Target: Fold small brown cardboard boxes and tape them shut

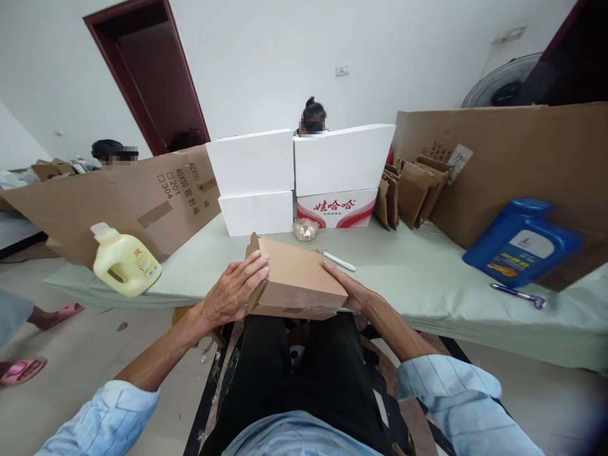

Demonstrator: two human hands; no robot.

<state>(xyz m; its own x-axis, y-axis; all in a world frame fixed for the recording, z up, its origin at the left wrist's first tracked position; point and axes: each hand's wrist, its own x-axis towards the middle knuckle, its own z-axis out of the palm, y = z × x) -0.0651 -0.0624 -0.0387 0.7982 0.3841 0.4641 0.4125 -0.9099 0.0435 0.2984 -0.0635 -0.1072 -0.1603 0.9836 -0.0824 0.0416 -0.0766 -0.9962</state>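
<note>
A small brown cardboard box (297,278) rests at the near edge of the pale green table (418,272), over my lap. My left hand (235,291) grips its left side, fingers wrapped over the top edge and a raised flap. My right hand (349,290) holds the right side, fingers pressed against the box wall and partly hidden behind it. A white-handled knife (338,259) lies on the table just behind the box.
A yellow detergent jug (124,261) lies at left, a blue jug (520,242) and purple-handled tool (520,295) at right. White foam boxes (299,174), a red-printed carton (336,209), folded brown boxes (411,190) and cardboard sheets (142,199) stand behind. Two people sit beyond them.
</note>
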